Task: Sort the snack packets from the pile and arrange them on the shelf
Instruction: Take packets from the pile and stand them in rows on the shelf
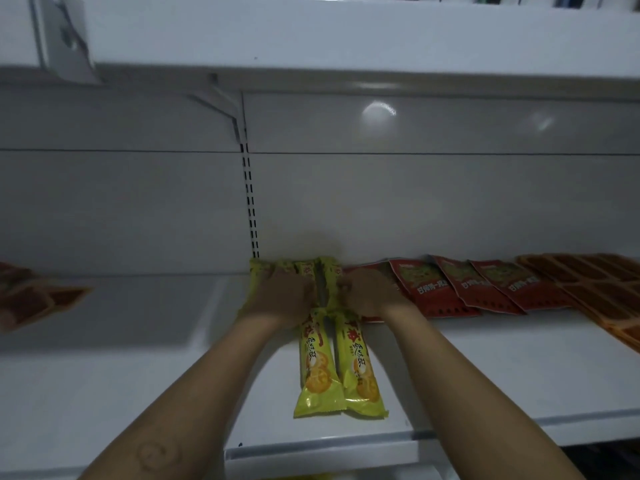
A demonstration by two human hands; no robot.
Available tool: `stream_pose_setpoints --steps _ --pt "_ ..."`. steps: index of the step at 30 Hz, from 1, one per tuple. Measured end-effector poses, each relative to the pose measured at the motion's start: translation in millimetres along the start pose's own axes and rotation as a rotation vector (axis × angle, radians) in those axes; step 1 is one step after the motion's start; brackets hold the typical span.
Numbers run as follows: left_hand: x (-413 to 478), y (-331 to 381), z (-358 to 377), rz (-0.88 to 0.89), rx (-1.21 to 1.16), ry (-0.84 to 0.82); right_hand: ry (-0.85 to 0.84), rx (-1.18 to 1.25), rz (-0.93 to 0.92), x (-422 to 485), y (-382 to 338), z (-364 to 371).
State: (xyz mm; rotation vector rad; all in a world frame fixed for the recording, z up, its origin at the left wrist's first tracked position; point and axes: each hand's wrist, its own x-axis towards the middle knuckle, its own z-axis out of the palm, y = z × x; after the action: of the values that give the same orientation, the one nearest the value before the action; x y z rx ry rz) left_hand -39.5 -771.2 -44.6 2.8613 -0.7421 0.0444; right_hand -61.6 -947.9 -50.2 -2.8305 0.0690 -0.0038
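Hands are pressing down: your left hand (280, 292) and right hand (370, 291) are lying flat on yellow packets (311, 275) at the shelf's (485, 368) back edge, gripping nothing.

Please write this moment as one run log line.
left hand and right hand: on rear yellow snack packets | white metal shelf | sorting unfinished

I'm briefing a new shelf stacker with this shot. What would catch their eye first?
Two bare arms reach to the back of the white shelf, left hand and right hand pressed on yellow packets at the rear wall. Two more yellow biscuit packets lie side by side nearer the front. Red packets overlap in a row to the right.
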Motion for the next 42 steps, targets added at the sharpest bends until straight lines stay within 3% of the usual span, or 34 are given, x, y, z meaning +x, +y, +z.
stream_pose_setpoints --steps 6,17,25,30,36,42 --pt "11 -5 9 0.011 -0.206 0.031 0.063 -0.002 -0.058 3 -2 2" --pt "3 -13 11 0.000 -0.276 0.089 0.052 0.039 -0.046 -7 -5 -4" --pt "-17 -21 -4 -0.059 -0.075 0.154 0.049 0.018 0.008 -35 -17 -18" --pt "-27 -34 -7 -0.131 0.106 0.046 -0.017 -0.052 -0.018 -40 -38 -20" --pt "-31 -33 -3 -0.063 0.135 -0.046 -0.120 -0.135 -0.035 -29 -48 -9" --pt "-27 -28 5 -0.056 0.125 0.067 -0.134 -0.167 -0.019 -29 -54 -6"
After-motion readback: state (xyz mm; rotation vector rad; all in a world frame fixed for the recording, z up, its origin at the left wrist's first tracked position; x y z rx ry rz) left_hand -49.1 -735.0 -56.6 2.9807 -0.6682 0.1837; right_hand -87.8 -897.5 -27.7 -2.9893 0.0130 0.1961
